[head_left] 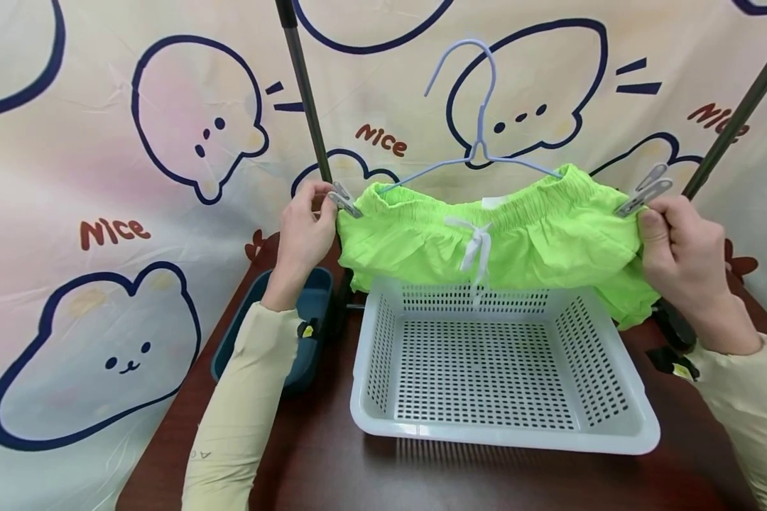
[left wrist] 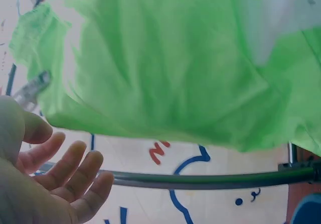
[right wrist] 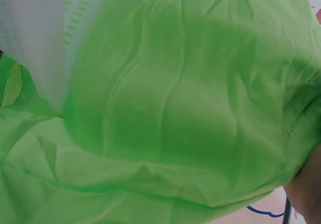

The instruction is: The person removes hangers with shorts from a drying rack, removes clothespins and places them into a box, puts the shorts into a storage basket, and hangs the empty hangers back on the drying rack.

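Observation:
Lime-green shorts (head_left: 422, 245) with a white drawstring bow (head_left: 478, 247) hang spread between both hands. A blue wire hanger (head_left: 479, 135) rises from the waistband, hook upward. At the left side, my left hand (head_left: 307, 231) pinches a grey clothespin (head_left: 345, 200) with thumb and index finger; in the left wrist view the other fingers are loosely spread beneath the green cloth. My right hand (head_left: 690, 259) grips the opposite edge of the shorts, its thumb right below another grey clothespin (head_left: 644, 190). The right wrist view is mostly green cloth (right wrist: 190, 103).
Below the shorts stands a pale perforated plastic basket (head_left: 505, 441) on a dark brown table (head_left: 383, 482). A dark blue tray (head_left: 319, 305) lies to its left. Dark poles (head_left: 307, 92) rise left and right before a cartoon-printed curtain (head_left: 185, 128).

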`<state>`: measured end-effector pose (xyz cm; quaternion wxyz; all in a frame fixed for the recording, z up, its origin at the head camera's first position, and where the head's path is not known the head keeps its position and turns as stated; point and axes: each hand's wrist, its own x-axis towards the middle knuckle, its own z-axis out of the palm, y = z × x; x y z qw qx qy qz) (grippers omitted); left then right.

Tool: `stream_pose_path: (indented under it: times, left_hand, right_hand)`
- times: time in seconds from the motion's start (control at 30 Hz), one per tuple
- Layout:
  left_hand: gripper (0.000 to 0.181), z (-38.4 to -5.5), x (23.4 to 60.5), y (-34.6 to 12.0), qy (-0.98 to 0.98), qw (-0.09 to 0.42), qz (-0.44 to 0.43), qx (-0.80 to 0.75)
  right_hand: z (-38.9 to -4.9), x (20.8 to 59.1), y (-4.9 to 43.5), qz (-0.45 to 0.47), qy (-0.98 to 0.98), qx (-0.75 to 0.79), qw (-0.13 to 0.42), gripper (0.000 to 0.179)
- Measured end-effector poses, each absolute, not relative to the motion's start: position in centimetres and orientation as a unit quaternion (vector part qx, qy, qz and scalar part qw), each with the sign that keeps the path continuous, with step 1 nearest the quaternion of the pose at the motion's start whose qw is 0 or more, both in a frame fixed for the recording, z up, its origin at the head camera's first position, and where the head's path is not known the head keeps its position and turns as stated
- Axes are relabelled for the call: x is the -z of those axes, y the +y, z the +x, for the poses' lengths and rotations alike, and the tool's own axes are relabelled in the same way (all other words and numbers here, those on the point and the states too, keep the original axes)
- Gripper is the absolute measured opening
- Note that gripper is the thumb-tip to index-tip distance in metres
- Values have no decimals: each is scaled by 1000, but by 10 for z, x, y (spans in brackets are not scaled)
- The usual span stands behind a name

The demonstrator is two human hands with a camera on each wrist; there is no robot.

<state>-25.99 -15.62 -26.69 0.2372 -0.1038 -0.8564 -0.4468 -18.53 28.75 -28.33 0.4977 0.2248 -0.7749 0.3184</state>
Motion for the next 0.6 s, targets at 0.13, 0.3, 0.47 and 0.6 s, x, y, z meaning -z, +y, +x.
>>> stream_pose_path:
  times: [0.13, 0.3, 0.47, 0.6]
  left_hand:
    - [23, -250, 265, -155, -842, 242, -116, 468]
    - [25, -240, 268, -158, -818, 257, -112, 503]
    - [26, -228, 271, -159, -791, 263, -115, 541]
    - [26, -220, 271, -159, -774, 259, -127, 564]
  right_hand:
    - [-182, 283, 286, 230, -777, -315, 494, 34]
    - [-179, 285, 286, 241, -779, -312, 488, 36]
    - [-175, 289, 289, 241, -781, -313, 484, 38]
    - [-170, 291, 294, 231, -793, -303, 476, 37]
